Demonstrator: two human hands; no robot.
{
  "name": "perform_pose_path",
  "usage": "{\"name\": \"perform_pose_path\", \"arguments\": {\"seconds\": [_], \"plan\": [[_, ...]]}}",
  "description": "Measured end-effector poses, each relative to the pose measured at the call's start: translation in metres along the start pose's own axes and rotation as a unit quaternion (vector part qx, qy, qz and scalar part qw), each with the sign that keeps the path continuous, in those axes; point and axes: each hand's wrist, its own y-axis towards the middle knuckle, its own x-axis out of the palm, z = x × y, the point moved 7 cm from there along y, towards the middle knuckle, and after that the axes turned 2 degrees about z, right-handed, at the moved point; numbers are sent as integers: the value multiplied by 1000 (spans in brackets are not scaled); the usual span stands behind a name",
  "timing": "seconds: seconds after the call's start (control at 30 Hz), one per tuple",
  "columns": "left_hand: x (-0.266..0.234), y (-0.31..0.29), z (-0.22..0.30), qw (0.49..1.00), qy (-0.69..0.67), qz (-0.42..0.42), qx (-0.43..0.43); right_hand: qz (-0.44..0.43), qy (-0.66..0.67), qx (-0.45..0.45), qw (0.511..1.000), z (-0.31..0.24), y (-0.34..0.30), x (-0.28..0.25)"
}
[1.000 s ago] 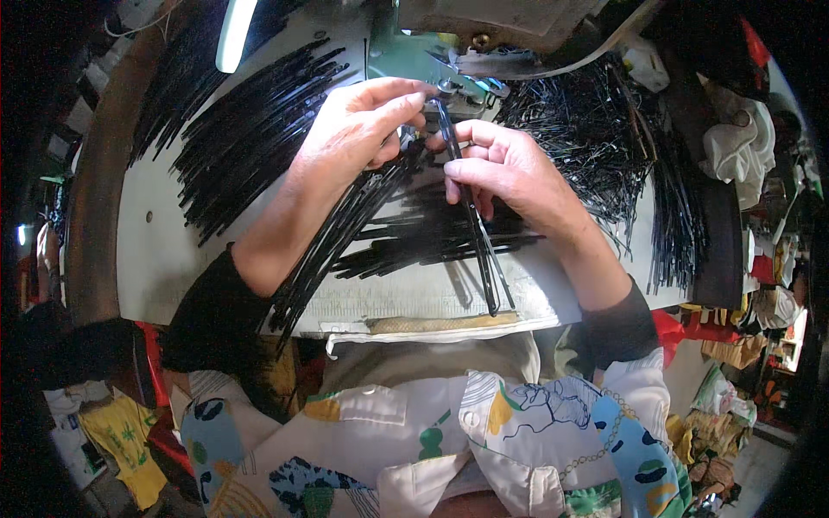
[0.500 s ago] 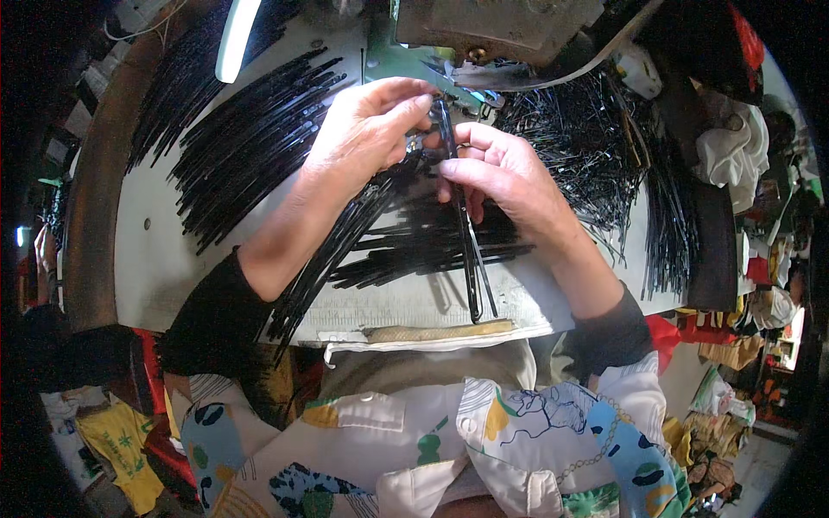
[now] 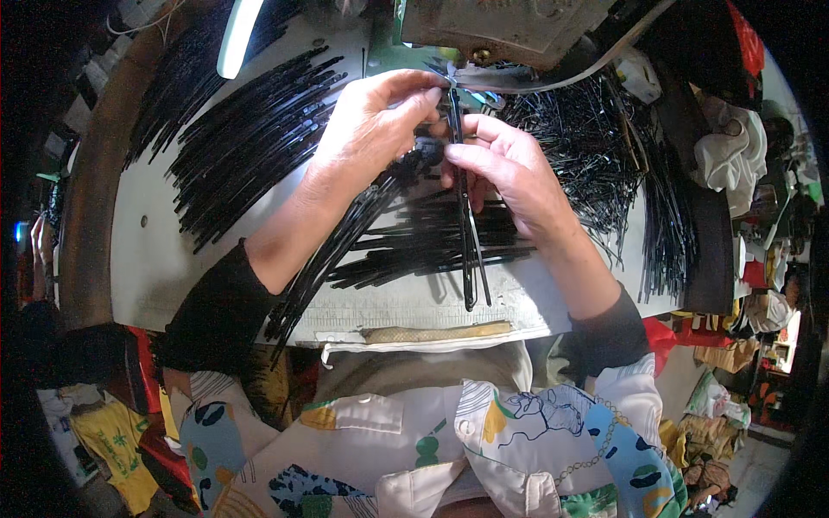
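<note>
A long, narrow black strap (image 3: 467,229), doubled into two strands, hangs from my hands toward the table's front edge. My right hand (image 3: 505,168) pinches it between thumb and fingers partway along its length. At its far end my left hand (image 3: 376,121) is closed, fingertips pressed together beside the machine's needle area; whether they grip the strap's tip is hard to see. Just beyond my fingers is the green bed of a sewing machine (image 3: 406,56), under its dark head (image 3: 509,30). Below my hands lies a loose bundle of black strips (image 3: 432,246).
Rows of black strips (image 3: 250,138) cover the left of the white table (image 3: 216,293). A tangled heap of thin black strips (image 3: 570,147) lies at the right. A tubular lamp (image 3: 239,39) stands at the back, and a tan strip (image 3: 436,333) runs along the front edge.
Both hands have shifted slightly away from me, toward the machine, and the strap has moved with them. Its lower end now sits a little farther from the table's front edge.
</note>
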Motion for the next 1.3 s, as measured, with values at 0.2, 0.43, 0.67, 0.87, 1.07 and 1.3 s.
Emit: {"name": "perform_pose_path", "arguments": {"seconds": [0.2,0.43,0.67,0.87,1.07,1.3], "plan": [[3,3,-4,999,-19,-8,-30,8,-8,6,1000,2,1,-2],[1,2,-9,998,-53,-14,-41,6,-10,3,1000,4,2,-4],[-3,-6,-11,993,0,-21,-120,8,43,50,998,10,-2,-5],[-2,-6,-9,993,3,-24,-113,23,103,57,993,15,1,-4],[1,-9,-2,993,-20,-46,-104,44,98,42,993,15,2,-9],[6,-11,-6,984,-56,-92,-139,56,91,32,994,10,3,-11]]}}
